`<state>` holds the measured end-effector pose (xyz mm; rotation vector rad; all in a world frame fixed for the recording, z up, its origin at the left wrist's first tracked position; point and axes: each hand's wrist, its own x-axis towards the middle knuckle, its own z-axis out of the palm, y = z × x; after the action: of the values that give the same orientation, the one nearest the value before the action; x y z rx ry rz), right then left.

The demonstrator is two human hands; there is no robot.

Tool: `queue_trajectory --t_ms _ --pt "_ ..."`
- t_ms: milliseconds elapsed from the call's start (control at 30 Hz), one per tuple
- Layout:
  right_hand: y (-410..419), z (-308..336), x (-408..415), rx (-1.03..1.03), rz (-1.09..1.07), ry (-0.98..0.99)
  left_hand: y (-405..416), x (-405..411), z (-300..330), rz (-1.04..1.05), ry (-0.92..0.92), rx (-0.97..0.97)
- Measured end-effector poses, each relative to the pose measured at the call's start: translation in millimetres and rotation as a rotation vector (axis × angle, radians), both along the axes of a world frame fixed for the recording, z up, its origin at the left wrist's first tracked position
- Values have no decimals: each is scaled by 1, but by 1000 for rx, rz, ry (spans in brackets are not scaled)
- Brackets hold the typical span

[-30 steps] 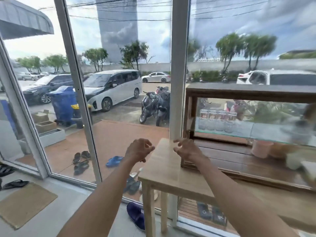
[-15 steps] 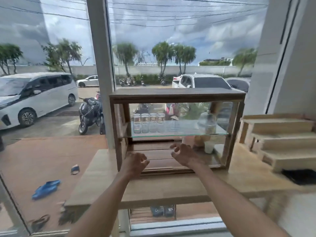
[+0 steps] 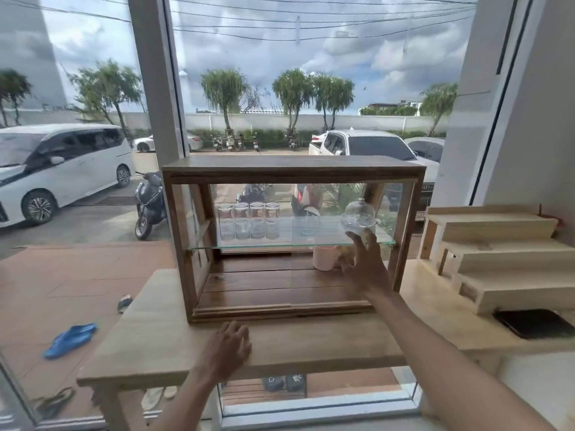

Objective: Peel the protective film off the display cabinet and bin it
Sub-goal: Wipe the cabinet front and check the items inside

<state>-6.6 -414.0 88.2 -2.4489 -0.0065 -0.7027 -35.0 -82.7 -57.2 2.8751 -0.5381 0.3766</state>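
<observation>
The display cabinet [image 3: 292,237] stands on a pale wooden table [image 3: 280,346] toward its back edge, right against the window. The person's right hand [image 3: 365,269] is raised flat to the front glass near the cabinet's lower right corner, fingers spread and holding nothing. The left hand [image 3: 228,343] rests palm down on the table just in front of the cabinet's base, also open and empty.

The protective film cannot be made out with certainty; a faint vertical line down the middle of the front glass may be a film seam or the meeting of two sliding panes.

The step in hand looks like finding a place to start the peel. To do it well, the right hand should work toward a corner of the pane, where film lifts most easily, and pick at the edge with a fingernail until a tab comes free. The left hand would do best moving up to brace the wooden frame so the cabinet does not slide toward the table's front edge. The pull should then run low and steady along the glass, not outward, so the film comes away in one sheet.

Inside there is one glass shelf [image 3: 298,241] carrying eight glass jars [image 3: 249,220], stacked as four on four, and one domed glass dish [image 3: 357,214]. One pale cup [image 3: 323,258] stands on the cabinet floor. No bin shows indoors.
</observation>
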Motion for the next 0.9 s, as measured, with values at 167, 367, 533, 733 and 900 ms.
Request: queue_trajectory --t_ms 167,367,533,733,900 --pt "-11 -4 6 -53 -64 -65 5 1 -39 -15 -4 38" --pt "-17 -29 13 -160 -3 -106 0 -4 -36 121 69 14" --pt "-23 -33 15 -216 34 -31 -7 -2 -35 140 148 24" --pt "-22 -33 21 -258 63 40 -8 -1 -39 162 151 19" --pt "-6 -32 21 -250 71 69 -11 -1 -37 176 134 36"
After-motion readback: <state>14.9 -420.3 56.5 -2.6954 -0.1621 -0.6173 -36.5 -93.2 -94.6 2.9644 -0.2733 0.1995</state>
